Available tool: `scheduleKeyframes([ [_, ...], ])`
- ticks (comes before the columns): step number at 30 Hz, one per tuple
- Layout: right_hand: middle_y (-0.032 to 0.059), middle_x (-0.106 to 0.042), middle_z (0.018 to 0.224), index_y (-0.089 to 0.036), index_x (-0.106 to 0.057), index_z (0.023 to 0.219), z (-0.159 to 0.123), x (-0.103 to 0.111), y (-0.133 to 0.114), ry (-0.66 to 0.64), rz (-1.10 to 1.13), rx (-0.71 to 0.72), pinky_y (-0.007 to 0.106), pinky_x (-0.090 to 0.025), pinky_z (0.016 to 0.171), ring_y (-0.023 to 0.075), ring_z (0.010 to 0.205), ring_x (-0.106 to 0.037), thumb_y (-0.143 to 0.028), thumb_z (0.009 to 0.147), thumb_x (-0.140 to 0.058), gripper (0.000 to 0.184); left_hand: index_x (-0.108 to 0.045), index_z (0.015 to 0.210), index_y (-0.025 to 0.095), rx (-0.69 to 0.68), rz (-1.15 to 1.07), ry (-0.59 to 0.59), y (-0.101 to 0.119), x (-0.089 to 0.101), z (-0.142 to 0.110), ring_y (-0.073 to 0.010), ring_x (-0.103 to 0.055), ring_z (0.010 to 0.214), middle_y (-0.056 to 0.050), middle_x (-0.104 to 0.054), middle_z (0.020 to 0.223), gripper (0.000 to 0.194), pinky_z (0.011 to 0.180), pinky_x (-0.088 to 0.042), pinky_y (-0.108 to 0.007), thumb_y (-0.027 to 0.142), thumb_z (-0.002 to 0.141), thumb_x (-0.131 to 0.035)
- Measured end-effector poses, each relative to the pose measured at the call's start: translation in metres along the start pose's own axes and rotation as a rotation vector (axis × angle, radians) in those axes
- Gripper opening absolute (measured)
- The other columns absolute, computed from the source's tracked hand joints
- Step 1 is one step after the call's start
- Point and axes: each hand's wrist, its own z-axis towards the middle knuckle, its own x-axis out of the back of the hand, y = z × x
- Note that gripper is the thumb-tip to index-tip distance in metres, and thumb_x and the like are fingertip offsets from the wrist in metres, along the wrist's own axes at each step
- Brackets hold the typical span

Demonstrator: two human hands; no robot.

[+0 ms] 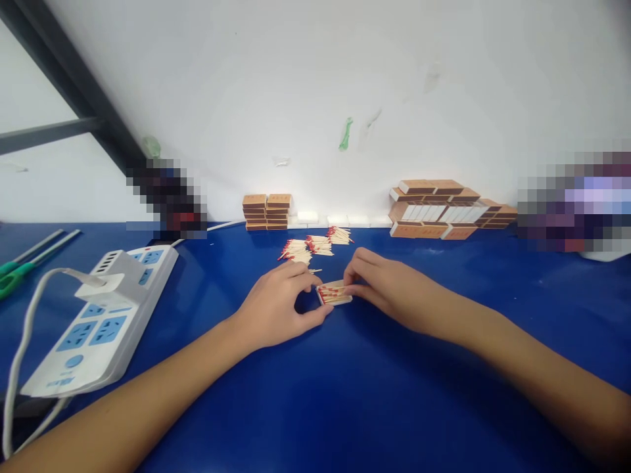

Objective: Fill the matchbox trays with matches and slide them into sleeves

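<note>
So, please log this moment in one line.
left hand: holds matchbox tray; right hand: at tray's right end; tray: contains matches; loose matches: beyond; matchboxes: stacked near wall

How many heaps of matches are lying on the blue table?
3 visible: left heap behind the left hand, middle heap, and right heap, farthest back. The hand may hide more.

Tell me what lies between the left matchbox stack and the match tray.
In the head view, loose matches lie between the stack and the tray, with part of the left hand nearer the tray.
</note>
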Motion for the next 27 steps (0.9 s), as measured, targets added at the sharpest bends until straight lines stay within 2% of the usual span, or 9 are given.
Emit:
scheduleKeyframes([
  [5,0.0064,-0.063,0.108,-0.021,-0.062,0.103,-0.001,-0.001,-0.004,-0.013,0.017,0.001,0.03,-0.045,0.07,0.0172,0.08,-0.061,-0.032,0.104,-0.055,0.013,-0.074,0.106,0.019,-0.018,-0.005,-0.012,0.0,0.0,0.0,-0.0192,-0.061,0.084,-0.004,-0.063,0.091,0.027,0.074,-0.05,-0.035,0.041,0.09,-0.072],
  [12,0.002,-0.069,0.088,-0.022,-0.065,0.092,0.0,0.011,0.004,-0.101,0.156,-0.059,0.029,-0.041,0.066,0.0162,0.075,-0.06,-0.036,0.1,-0.059,0.017,-0.073,0.107,0.018,-0.021,0.004,-0.017,-0.001,0.0,-0.001,-0.0197,-0.061,0.085,-0.004,-0.064,0.092,0.029,0.074,-0.051,-0.036,0.042,0.091,-0.071],
  [19,0.001,-0.067,0.082,-0.021,-0.067,0.09,0.001,0.001,-0.002,-0.065,0.252,-0.057,0.028,-0.04,0.063,0.0144,0.068,-0.056,-0.039,0.1,-0.059,0.022,-0.074,0.107,0.019,-0.024,0.006,-0.023,0.0,0.001,-0.001,-0.0201,-0.062,0.086,-0.004,-0.064,0.093,0.028,0.075,-0.051,-0.036,0.042,0.09,-0.071],
  [27,0.0007,-0.071,0.084,-0.024,-0.075,0.093,0.001,0.01,0.001,-0.067,0.308,-0.108,0.029,-0.042,0.066,0.0157,0.073,-0.058,-0.035,0.095,-0.064,0.016,-0.073,0.108,0.019,-0.02,0.012,-0.029,0.0,0.001,-0.001,-0.0199,-0.061,0.085,-0.004,-0.064,0.092,0.029,0.073,-0.05,-0.035,0.043,0.091,-0.071],
])
